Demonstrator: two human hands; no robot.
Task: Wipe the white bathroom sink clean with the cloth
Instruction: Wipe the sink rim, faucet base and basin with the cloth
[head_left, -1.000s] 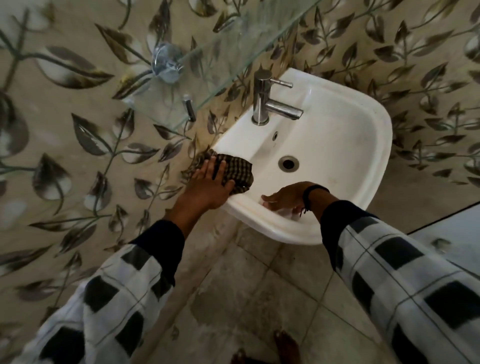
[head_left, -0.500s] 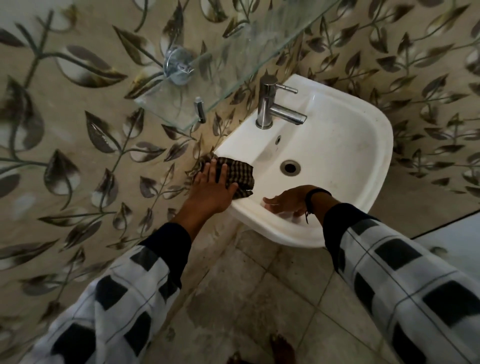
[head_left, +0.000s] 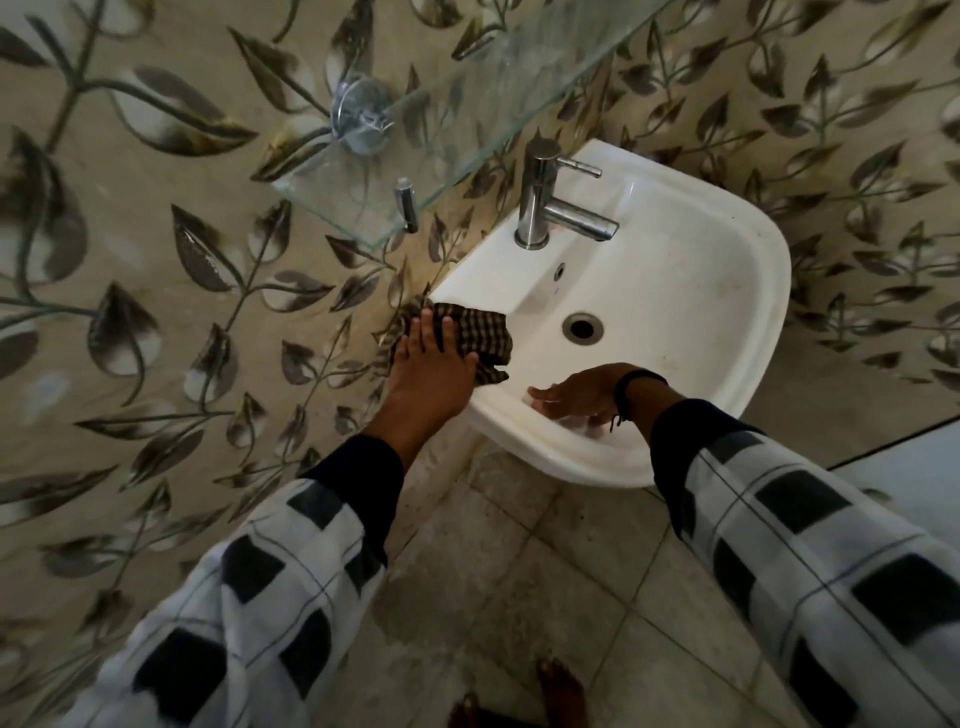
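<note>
The white sink (head_left: 727, 270) hangs from the leaf-patterned wall, with a round drain (head_left: 583, 327) in its bowl. A dark checked cloth (head_left: 480, 338) lies on the sink's left rim by the wall. My left hand (head_left: 434, 371) presses flat on the cloth, fingers spread toward the wall. My right hand (head_left: 576, 397) rests palm down on the near front rim, fingers together and pointing left, holding nothing. A dark band circles its wrist.
A chrome tap (head_left: 545, 200) stands at the back of the sink. A glass shelf (head_left: 441, 130) juts from the wall above the left rim. Stained floor tiles (head_left: 519, 571) lie below, with my bare feet (head_left: 558, 686) at the bottom edge.
My left hand and the cloth have slid a little along the left rim toward the wall. The right hand stays on the front rim. The view has shifted slightly.
</note>
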